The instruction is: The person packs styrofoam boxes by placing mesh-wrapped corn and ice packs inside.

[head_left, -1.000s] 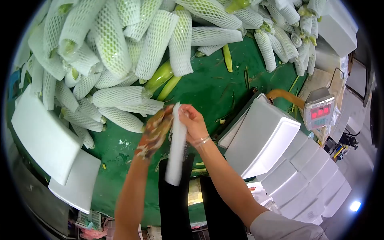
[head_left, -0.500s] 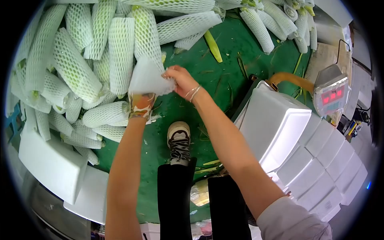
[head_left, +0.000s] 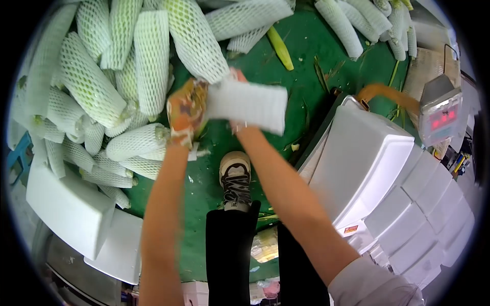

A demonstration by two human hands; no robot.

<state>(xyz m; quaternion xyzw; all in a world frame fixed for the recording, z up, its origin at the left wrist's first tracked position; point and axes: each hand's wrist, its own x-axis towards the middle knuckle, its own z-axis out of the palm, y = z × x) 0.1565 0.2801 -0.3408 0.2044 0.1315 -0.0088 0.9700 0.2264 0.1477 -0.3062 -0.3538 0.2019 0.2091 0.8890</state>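
A white foam net sleeve (head_left: pixel 250 105) hangs across my right hand (head_left: pixel 238 126) and is blurred by motion. The sleeve covers most of that hand; a bit of finger shows above it and the wrist below, and the hand appears closed on it. My left hand (head_left: pixel 185 112), in a patterned orange and green glove, is beside the sleeve's left end. Its fingers are smeared, so their grip does not show. Just above both hands lies the end of a long green vegetable (head_left: pixel 196 41) in foam netting.
Many netted vegetables (head_left: pixel 92 79) are piled at left and top on the green surface (head_left: pixel 204 178). A bare green stalk (head_left: pixel 279 48) lies near the top. White foam boxes (head_left: pixel 357 163) and a scale display (head_left: pixel 442 118) stand at right, a white box (head_left: pixel 69 204) at left.
The foam sleeve, earlier over my left hand and wrist, now extends rightward across my right hand. My gloved left hand is uncovered. The netted vegetable's lower end shows further right in view.
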